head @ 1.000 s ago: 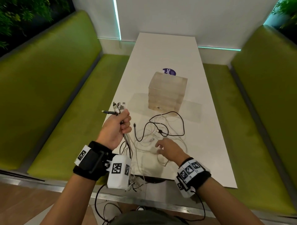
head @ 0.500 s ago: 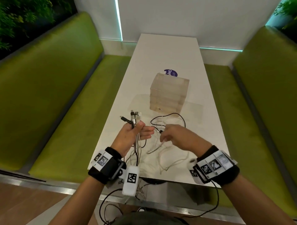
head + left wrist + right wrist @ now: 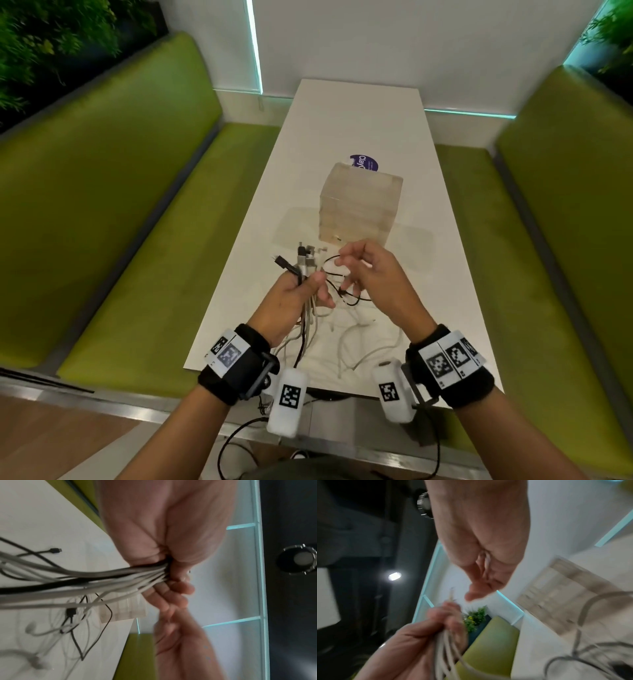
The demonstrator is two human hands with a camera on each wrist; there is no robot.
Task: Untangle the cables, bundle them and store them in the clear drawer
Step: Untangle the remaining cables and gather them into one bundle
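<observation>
My left hand [image 3: 294,295] is lifted above the near end of the white table [image 3: 356,113] and grips a bundle of grey, white and black cables [image 3: 102,577]. Their plugs [image 3: 306,257] stick up out of the fist. The cable tails hang down to a loose tangle of white cables [image 3: 359,346] and a thin black cable [image 3: 346,298] on the table. My right hand [image 3: 375,275] hovers just right of the left. Its fingers are loosely bent beside a black loop, and the right wrist view shows nothing in its palm [image 3: 485,555]. The clear drawer unit [image 3: 359,205] stands just beyond both hands, drawers closed.
A round purple sticker [image 3: 365,162] lies on the table behind the drawer unit. Green upholstered benches [image 3: 113,205] [image 3: 555,233] flank the table on both sides. A white wall closes the far end. Dark wires hang below the near table edge.
Both hands rose and came together in front of the drawer unit. The right hand left the cables on the table and now hovers beside the left hand's bundle.
</observation>
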